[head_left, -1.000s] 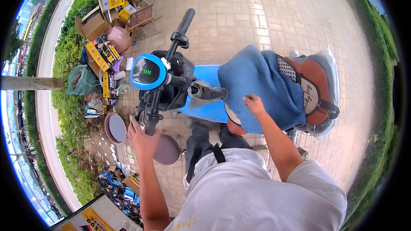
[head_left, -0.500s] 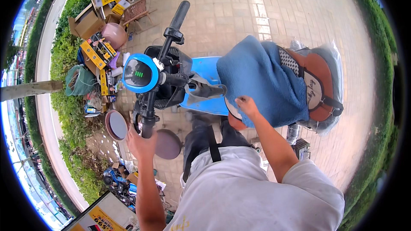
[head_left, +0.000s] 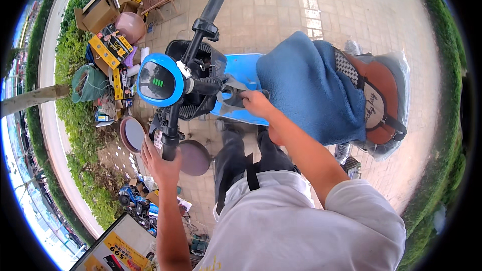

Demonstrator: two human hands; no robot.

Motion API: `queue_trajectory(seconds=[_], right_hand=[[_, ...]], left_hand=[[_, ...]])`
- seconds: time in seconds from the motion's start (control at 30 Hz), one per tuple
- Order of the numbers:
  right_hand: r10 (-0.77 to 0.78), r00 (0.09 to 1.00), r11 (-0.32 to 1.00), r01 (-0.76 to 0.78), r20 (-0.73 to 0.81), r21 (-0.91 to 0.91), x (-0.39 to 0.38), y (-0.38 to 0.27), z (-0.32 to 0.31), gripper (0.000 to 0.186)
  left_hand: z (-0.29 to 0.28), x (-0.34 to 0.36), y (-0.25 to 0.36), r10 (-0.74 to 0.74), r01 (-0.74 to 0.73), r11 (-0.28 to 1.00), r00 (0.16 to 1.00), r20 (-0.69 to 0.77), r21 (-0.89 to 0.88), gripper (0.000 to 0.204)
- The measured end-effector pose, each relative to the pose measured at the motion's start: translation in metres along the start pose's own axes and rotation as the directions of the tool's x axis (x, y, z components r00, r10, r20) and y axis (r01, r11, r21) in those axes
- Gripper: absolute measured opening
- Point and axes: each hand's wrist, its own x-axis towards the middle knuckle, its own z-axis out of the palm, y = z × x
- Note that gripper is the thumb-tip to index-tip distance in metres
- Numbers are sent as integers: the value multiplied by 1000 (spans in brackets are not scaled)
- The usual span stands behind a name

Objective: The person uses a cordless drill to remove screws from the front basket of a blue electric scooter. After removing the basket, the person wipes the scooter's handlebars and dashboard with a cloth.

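Observation:
A blue electric scooter stands crosswise before me, its round display (head_left: 159, 81) lit with green bars. My left hand (head_left: 161, 164) is wrapped around the near black handlebar grip (head_left: 170, 149), fingers reaching toward the brake lever. My right hand (head_left: 256, 102) is closed, fingertips pinching a crumpled grey plastic bag (head_left: 232, 99) that hangs by the steering stem over the blue footboard (head_left: 242, 71). Past my right hand, a blue fleece blanket (head_left: 306, 88) covers the front of the brown seat (head_left: 384, 93). The far grip (head_left: 217, 1) is untouched.
A black basket (head_left: 213, 55) sits at the scooter's front. Round brown-rimmed discs (head_left: 195, 157) lie on the paving by my left arm. Cardboard boxes (head_left: 100, 12), a pink basin (head_left: 130, 27) and a green bag (head_left: 88, 84) crowd the hedge. A sign board (head_left: 118, 246) is at lower left.
My right hand has moved left and away from me, from beside the blanket to the grey bag, and closed on it. My left hand stays on the grip, its fingers more stretched out.

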Motion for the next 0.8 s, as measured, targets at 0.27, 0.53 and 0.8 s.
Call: queue_trajectory(seconds=[0.27, 0.53, 0.8], right_hand=[[285, 949, 957, -274, 135, -90, 100, 35, 75, 31], [467, 882, 879, -471, 61, 73, 141, 74, 86, 30], [549, 822, 782, -569, 151, 253, 126, 87, 84, 29]], left_hand=[[0, 2, -7, -36, 39, 998, 997, 63, -45, 94], [0, -3, -9, -24, 27, 999, 996, 91, -36, 90], [-5, 6, -2, -19, 31, 995, 992, 126, -95, 93]])
